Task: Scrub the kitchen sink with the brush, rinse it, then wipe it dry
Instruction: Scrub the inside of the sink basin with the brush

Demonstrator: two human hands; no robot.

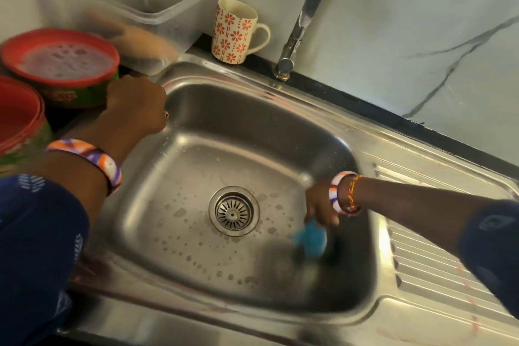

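— Gripping what, exactly, down in the basin?

— Right hand (320,206) has its fingers curled round a blue brush (310,237), pressed to the floor of the stainless steel sink (196,132) near its right wall. The brush is blurred, so its shape is hard to read.

— And the other hand?

— Left hand (137,105) rests on the sink's far-left rim, knuckles up, fingers bent over the edge. Whether it clutches anything I cannot tell; the fingertips are hidden.

— Start from the left, then. What sits there?

— Red bowls (16,118) stacked at the left edge, then a red bowl with soapy water (63,60) just beyond them. Behind that stands a clear plastic container (157,8), with a blurred brownish thing at its near side that I cannot make out.

— Wrists?

— An orange, purple and white bangle (92,157) on the left wrist, a similar one (337,194) on the right with thin red and yellow threads beside it. Both sleeves are dark blue with a pale print.

— Middle of the scene?

— The round drain strainer (233,211) sits in the basin floor, with pale droplets scattered around it. A cream mug with red flowers (234,31) stands on the dark ledge behind the sink.

— Further right?

— The metal tap (306,17) rises from the rim beside the mug, against a marbled wall. The ribbed draining board (438,270) runs to the right, under the right forearm.
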